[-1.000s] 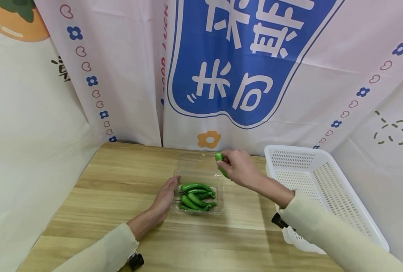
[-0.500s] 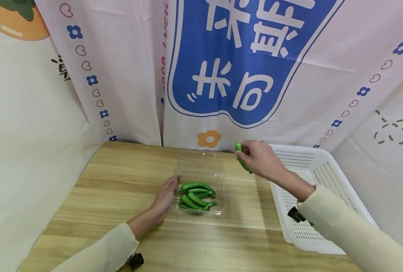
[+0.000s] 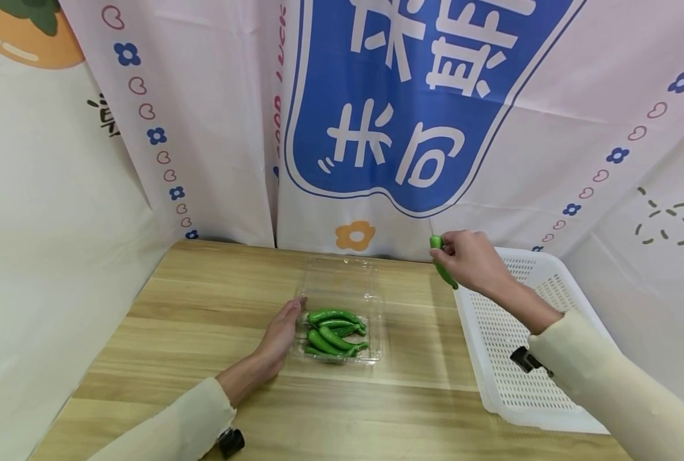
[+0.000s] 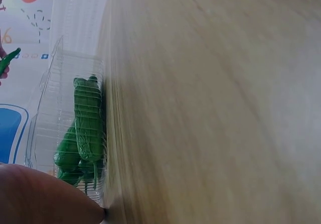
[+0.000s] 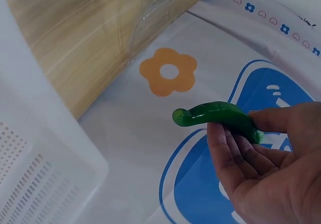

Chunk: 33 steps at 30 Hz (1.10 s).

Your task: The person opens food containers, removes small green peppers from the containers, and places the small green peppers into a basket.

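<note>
The right grip (image 3: pixel 470 259) pinches a green pepper (image 3: pixel 446 274) between thumb and fingers, held up off the worktop (image 3: pixel 203 307); the pepper slants, its lower end pointing back towards the person. Under the right grip's forearm, and nearer the person than the grip, stands a white basket (image 3: pixel 506 362) with slotted walls; the pepper is by the basket's far left corner in the head view.

The left grip (image 3: pixel 278 336) is unclenched, its fingers laid along the near-hand side of a clear plastic box (image 3: pixel 374 342). Just right of those fingers, several more green peppers (image 3: pixel 333 339) lie heaped in the box, and its lid (image 3: pixel 339 275) is folded back on the far side. Well to the left of the right grip, the box rests on the worktop. Beyond both grips hangs a printed cloth (image 3: pixel 215 96) with an orange flower near its lower edge.
</note>
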Each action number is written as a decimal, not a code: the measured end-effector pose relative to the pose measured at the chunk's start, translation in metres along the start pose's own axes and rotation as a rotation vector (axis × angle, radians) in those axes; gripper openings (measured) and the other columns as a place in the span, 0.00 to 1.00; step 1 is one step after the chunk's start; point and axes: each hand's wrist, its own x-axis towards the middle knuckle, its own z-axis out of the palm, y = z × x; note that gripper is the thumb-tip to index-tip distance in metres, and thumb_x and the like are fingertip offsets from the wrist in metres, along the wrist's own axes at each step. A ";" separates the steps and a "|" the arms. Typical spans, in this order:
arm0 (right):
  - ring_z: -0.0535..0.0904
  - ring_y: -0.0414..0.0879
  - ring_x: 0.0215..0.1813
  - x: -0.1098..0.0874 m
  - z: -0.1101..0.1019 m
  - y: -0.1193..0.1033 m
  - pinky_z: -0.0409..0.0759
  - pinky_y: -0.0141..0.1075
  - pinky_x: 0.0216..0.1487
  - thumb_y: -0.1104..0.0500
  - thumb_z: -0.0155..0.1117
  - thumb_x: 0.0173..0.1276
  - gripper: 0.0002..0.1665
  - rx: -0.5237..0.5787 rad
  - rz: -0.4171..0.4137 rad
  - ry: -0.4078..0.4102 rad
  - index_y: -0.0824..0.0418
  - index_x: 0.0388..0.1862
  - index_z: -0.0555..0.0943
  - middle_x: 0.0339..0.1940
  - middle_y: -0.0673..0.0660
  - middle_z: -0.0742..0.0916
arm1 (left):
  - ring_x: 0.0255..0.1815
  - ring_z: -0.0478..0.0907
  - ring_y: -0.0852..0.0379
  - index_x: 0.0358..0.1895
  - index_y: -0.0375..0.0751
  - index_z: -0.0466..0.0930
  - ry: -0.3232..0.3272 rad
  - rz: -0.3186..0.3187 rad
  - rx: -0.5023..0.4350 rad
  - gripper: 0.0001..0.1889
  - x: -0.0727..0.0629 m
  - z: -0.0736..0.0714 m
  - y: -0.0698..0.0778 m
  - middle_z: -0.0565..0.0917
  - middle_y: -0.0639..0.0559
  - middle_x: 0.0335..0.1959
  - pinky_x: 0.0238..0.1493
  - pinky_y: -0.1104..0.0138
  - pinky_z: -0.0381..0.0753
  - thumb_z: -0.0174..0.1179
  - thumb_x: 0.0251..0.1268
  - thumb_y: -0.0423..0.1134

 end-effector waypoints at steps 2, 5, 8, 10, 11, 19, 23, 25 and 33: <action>0.63 0.41 0.20 0.000 -0.003 0.005 0.59 0.32 0.24 0.60 0.65 0.77 0.21 -0.003 0.023 -0.006 0.58 0.22 0.74 0.15 0.48 0.70 | 0.88 0.41 0.36 0.85 0.35 0.51 0.004 -0.001 0.003 0.29 0.000 0.000 0.000 0.50 0.35 0.87 0.86 0.41 0.37 0.29 0.91 0.44; 0.66 0.42 0.20 0.000 -0.007 0.013 0.60 0.31 0.23 0.59 0.65 0.77 0.19 0.005 0.053 -0.018 0.61 0.23 0.77 0.15 0.49 0.73 | 0.88 0.41 0.35 0.85 0.35 0.52 0.010 0.003 0.010 0.29 0.001 0.000 0.000 0.50 0.35 0.87 0.85 0.41 0.37 0.29 0.91 0.45; 0.67 0.42 0.20 0.000 -0.010 0.023 0.61 0.31 0.23 0.59 0.65 0.77 0.17 0.010 0.081 -0.025 0.63 0.25 0.81 0.15 0.50 0.77 | 0.88 0.41 0.36 0.85 0.36 0.52 0.014 0.002 0.008 0.29 0.002 0.001 0.000 0.50 0.35 0.87 0.86 0.41 0.37 0.29 0.91 0.45; 0.68 0.42 0.21 0.000 -0.011 0.028 0.61 0.32 0.23 0.58 0.65 0.77 0.17 0.011 0.094 -0.029 0.63 0.26 0.81 0.15 0.50 0.77 | 0.88 0.40 0.36 0.85 0.36 0.52 0.013 0.003 0.009 0.29 0.001 0.001 -0.001 0.50 0.35 0.87 0.85 0.41 0.37 0.29 0.91 0.45; 0.67 0.42 0.20 0.000 -0.012 0.031 0.60 0.32 0.23 0.59 0.64 0.77 0.18 0.007 0.102 -0.029 0.63 0.25 0.80 0.15 0.50 0.77 | 0.88 0.40 0.35 0.85 0.36 0.52 0.012 0.002 0.009 0.29 0.001 0.001 -0.001 0.50 0.35 0.87 0.85 0.40 0.36 0.29 0.91 0.45; 0.67 0.43 0.20 0.000 -0.011 0.054 0.62 0.34 0.25 0.58 0.63 0.76 0.22 -0.010 0.158 -0.037 0.61 0.19 0.76 0.14 0.50 0.74 | 0.88 0.40 0.36 0.85 0.38 0.52 0.012 -0.015 0.009 0.29 -0.001 0.001 -0.001 0.50 0.37 0.87 0.85 0.40 0.36 0.29 0.91 0.46; 0.68 0.43 0.19 -0.001 -0.010 0.063 0.64 0.34 0.25 0.59 0.63 0.76 0.23 -0.017 0.174 -0.046 0.59 0.18 0.74 0.13 0.50 0.75 | 0.88 0.40 0.36 0.85 0.38 0.52 0.015 -0.018 0.009 0.29 0.000 0.001 -0.001 0.51 0.37 0.87 0.85 0.40 0.37 0.29 0.91 0.46; 0.67 0.43 0.18 0.000 -0.010 0.066 0.65 0.34 0.25 0.59 0.62 0.77 0.24 -0.019 0.186 -0.055 0.59 0.17 0.73 0.13 0.50 0.74 | 0.88 0.41 0.36 0.85 0.38 0.52 0.018 -0.019 0.007 0.29 0.000 0.002 -0.001 0.51 0.37 0.87 0.85 0.40 0.37 0.29 0.91 0.46; 0.68 0.43 0.18 0.000 -0.007 0.079 0.67 0.34 0.24 0.58 0.63 0.77 0.26 -0.016 0.235 -0.100 0.58 0.16 0.71 0.12 0.49 0.73 | 0.87 0.41 0.35 0.85 0.36 0.51 0.020 -0.013 -0.017 0.29 0.000 0.002 -0.001 0.51 0.35 0.87 0.85 0.39 0.37 0.29 0.91 0.45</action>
